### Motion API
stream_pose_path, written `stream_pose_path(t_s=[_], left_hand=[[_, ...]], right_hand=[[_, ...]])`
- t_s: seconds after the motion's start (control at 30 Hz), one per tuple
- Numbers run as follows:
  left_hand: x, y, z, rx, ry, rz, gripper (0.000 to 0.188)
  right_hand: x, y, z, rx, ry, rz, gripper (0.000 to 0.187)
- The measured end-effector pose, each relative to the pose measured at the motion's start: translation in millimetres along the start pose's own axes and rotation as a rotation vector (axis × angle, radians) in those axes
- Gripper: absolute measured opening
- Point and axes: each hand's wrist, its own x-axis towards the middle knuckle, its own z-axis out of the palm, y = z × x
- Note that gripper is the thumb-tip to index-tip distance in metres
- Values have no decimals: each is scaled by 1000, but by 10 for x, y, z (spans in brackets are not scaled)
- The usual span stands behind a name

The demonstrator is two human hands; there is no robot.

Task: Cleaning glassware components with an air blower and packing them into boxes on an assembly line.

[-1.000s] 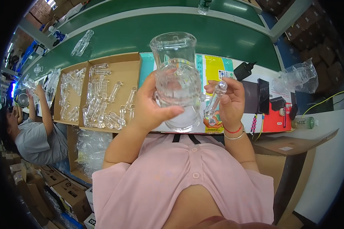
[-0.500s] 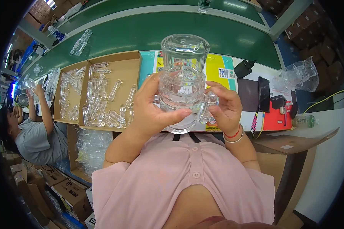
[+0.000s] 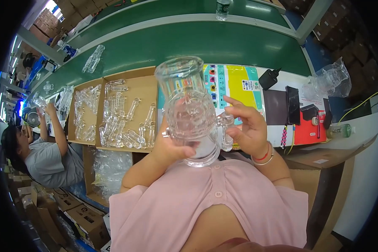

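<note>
A large clear vessel (image 3: pixel 191 111), with a flared rim and a banded body, is held before my chest with its top leaning left. My left hand (image 3: pixel 170 145) is closed around its left side, the thumb across the lower front and the other fingers mostly behind it. A clear knobbed handle (image 3: pixel 227 131) stands upright against the vessel's right side. My right hand (image 3: pixel 251 126) pinches this handle between thumb and fingers, with the index finger lifted. Whether the handle is fixed to the vessel, I cannot tell.
Left of me, a divided cardboard tray (image 3: pixel 154 90) holds many clear handles. A black bottle (image 3: pixel 269 78), a phone (image 3: pixel 292 105) and a bagged clear vessel (image 3: pixel 329 82) lie to the right. A co-worker (image 3: pixel 50 155) sits at far left. Plastic bags (image 3: pixel 111 168) fill a box below the tray.
The vessel has come down and its top has tipped left. Both hands have moved with it, still gripping, and my right index finger has risen off the handle.
</note>
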Motion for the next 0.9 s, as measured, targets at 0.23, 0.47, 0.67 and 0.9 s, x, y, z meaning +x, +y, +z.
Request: stream_pose_path(t_s=[0.23,0.47,0.67,0.9], left_hand=[[-42,27,-72,3,-109,-215,105],[-123,-64,-122,546,-523,169,83],[-185,-172,73,588,-676,469,72],[-176,-155,12,568,-646,308,73]], right_hand=[[395,-152,72,327,94,82,65],[150,-242,68,219,-552,-79,59],[-58,-360,54,314,-630,-276,57],[-176,-229,99,750,-259,525,46]])
